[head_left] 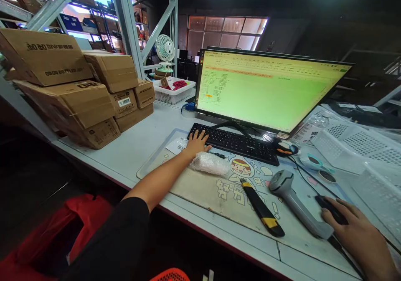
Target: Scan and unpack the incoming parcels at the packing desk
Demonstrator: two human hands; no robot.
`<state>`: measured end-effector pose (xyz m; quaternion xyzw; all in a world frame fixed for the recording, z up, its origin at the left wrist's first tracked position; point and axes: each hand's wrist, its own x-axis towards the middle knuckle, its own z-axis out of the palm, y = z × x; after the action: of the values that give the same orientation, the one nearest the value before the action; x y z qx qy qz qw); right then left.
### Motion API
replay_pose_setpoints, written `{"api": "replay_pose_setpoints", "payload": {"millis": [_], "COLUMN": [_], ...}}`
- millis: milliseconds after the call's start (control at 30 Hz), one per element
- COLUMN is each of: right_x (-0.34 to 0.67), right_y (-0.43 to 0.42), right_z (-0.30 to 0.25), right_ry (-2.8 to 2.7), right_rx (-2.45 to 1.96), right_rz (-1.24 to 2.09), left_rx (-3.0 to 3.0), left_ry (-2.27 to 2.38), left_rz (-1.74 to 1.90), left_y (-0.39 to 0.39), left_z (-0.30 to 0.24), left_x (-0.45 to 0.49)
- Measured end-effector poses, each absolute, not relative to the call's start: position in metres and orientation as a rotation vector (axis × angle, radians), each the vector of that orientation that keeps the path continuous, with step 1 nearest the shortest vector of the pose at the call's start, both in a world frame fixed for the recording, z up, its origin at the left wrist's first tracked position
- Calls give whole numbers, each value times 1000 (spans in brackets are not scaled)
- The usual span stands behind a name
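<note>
My left hand [197,142] rests with fingers spread on the left end of a black keyboard [238,143]. My right hand [357,231] lies over a black mouse [330,208], its fingers curled on it. Between them on a desk mat [219,193] lie a small bubble-wrapped packet [211,164], a black and yellow utility knife [261,209] and a grey barcode scanner [297,203]. A monitor [269,89] with a green spreadsheet stands behind the keyboard.
Several cardboard boxes [72,89] are stacked at the left of the white table [131,147]. A white basket [173,91] and a small fan [165,51] stand at the back. White perforated trays [360,147] and tape rolls [313,162] lie at the right. Something red [78,222] sits below the table edge.
</note>
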<state>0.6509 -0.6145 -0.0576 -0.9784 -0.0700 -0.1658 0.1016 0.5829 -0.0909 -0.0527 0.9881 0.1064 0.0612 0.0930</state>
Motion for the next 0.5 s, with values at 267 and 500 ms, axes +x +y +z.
{"api": "replay_pose_setpoints", "payload": {"millis": [267, 500], "right_x": [651, 652], "right_y": [-619, -618], "right_z": [-58, -60], "right_ry": [-278, -269], "right_rx": [-2865, -2880], "right_rz": [-497, -492], "left_rx": [2937, 2933], "left_ry": [316, 320], "left_rz": [195, 201], "left_y": [-92, -92], "left_z": [-52, -53], "left_x": [583, 583]}}
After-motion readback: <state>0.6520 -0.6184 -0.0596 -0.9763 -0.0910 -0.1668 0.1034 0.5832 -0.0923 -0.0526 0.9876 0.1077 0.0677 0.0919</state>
